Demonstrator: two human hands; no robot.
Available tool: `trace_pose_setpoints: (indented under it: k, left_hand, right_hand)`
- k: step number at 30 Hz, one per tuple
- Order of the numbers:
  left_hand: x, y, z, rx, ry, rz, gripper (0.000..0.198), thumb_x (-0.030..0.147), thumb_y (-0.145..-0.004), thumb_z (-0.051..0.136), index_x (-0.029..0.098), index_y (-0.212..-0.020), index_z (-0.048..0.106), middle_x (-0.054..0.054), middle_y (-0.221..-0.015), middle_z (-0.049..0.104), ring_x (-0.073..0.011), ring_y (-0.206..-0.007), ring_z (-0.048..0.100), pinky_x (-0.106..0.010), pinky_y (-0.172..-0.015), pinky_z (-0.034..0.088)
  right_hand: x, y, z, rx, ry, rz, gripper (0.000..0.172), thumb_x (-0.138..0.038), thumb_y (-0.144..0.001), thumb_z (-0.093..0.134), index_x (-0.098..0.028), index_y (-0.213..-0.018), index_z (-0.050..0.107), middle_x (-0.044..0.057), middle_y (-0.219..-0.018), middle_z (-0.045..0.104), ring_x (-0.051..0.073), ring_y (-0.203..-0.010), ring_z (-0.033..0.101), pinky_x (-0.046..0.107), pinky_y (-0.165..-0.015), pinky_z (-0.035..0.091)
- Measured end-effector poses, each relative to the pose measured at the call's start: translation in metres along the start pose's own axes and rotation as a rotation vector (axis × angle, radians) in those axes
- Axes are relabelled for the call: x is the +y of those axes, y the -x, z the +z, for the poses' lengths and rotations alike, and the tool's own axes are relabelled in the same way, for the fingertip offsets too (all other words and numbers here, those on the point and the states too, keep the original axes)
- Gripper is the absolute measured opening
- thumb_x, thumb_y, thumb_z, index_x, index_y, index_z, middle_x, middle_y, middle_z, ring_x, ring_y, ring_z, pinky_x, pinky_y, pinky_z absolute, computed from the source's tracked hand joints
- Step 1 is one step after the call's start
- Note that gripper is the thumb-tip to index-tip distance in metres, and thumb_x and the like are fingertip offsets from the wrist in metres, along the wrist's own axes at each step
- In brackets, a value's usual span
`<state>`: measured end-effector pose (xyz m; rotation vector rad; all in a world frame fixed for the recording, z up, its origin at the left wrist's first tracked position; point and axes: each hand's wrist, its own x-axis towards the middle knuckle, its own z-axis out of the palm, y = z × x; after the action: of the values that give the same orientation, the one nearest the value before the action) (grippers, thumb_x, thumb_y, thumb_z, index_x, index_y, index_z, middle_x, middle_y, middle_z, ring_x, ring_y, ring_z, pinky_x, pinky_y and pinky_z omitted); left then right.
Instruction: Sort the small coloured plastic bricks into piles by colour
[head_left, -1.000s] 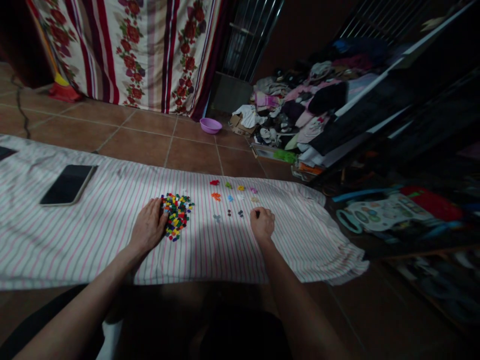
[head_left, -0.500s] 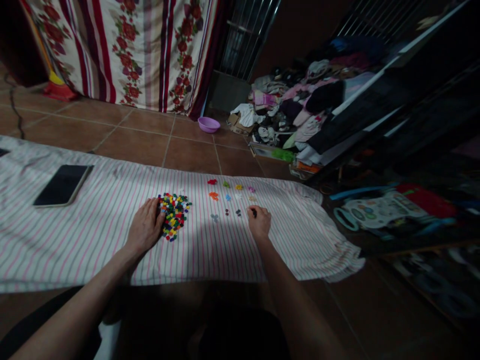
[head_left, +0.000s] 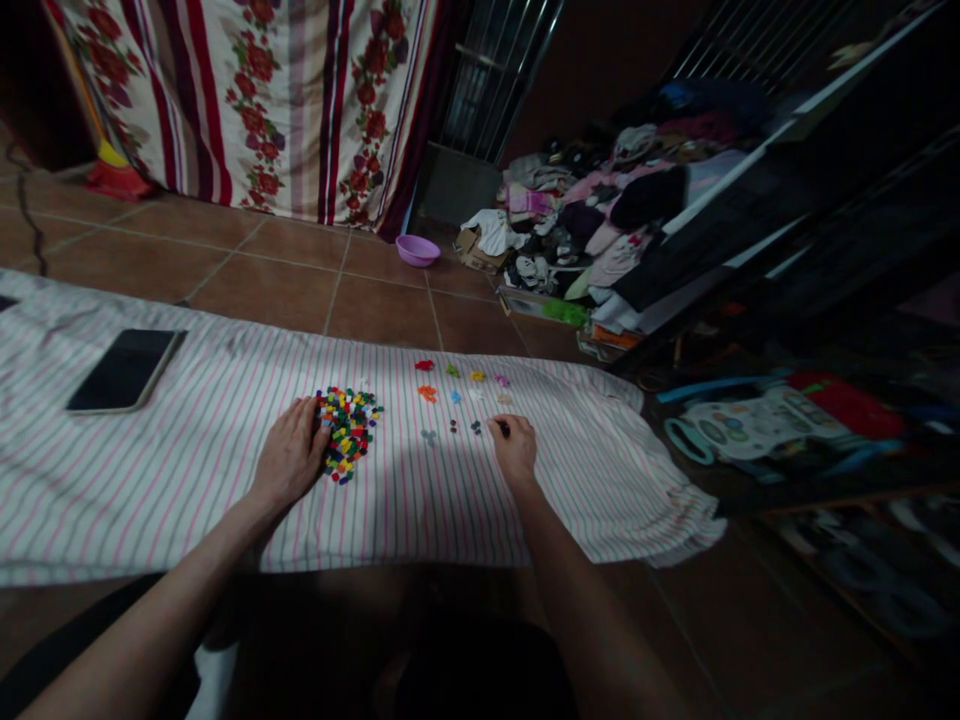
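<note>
A home: curtain [head_left: 259,110], heaped clothes [head_left: 585,222]

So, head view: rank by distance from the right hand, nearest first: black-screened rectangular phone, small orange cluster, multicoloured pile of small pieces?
From the right hand:
1. Small orange cluster: to its left, slightly farther forward.
2. Multicoloured pile of small pieces: farther left, at the left hand.
3. Black-screened rectangular phone: far left.

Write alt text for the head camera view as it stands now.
Left hand rests against a mixed pile of tiny colored blocks on a striped cloth, while the right hand curls beside small single-color groups. A dark-screened phone lies farther left; a purple basin sits on the tiled floor beyond.
</note>
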<state>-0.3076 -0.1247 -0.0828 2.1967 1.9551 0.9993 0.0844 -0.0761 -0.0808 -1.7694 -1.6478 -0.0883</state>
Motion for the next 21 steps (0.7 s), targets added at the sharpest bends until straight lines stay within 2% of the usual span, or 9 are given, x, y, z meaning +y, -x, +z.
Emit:
trace_pose_setpoints:
  k: [6,12,21]
  left_hand:
    - [-0.0015,0.0002,-0.0004,-0.014,-0.006,0.011,0.054,0.041,-0.094,0.031,0.009,-0.135,0.040,-0.021,-0.138,0.053,-0.0314,-0.135,0.044,-0.052,-0.110,0.039]
    - [-0.0021,0.0008,0.0005,-0.008,-0.013,0.008,0.054,0.042,-0.094,0.030,0.009,-0.136,0.040,-0.020,-0.138,0.053,-0.0308,-0.136,0.043,-0.051,-0.111,0.039]
    - [0.0007,-0.0009,-0.0052,-0.042,0.027,-0.045,0.054,0.043,-0.095,0.027,0.009,-0.133,0.047,-0.020,-0.141,0.051,-0.0294,-0.137,0.042,-0.050,-0.113,0.037]
  right_hand:
    - [-0.0045,0.0021,-0.0018,0.004,0.046,-0.009,0.029,-0.042,-0.089,0.051,-0.019,-0.080,0.067,0.010,-0.089,0.062,0.023,-0.089,0.051,0.037,-0.086,0.039]
    - [-0.0032,0.0029,-0.0030,0.009,0.066,-0.019,0.033,-0.038,-0.093,0.044,-0.018,-0.084,0.068,0.010,-0.091,0.065,0.023,-0.090,0.050,0.036,-0.087,0.037]
    - [0.0004,0.0010,-0.0024,0.053,0.004,0.105,0.038,-0.031,-0.092,0.032,-0.017,-0.101,0.067,0.012,-0.099,0.070,0.024,-0.092,0.056,0.036,-0.085,0.039]
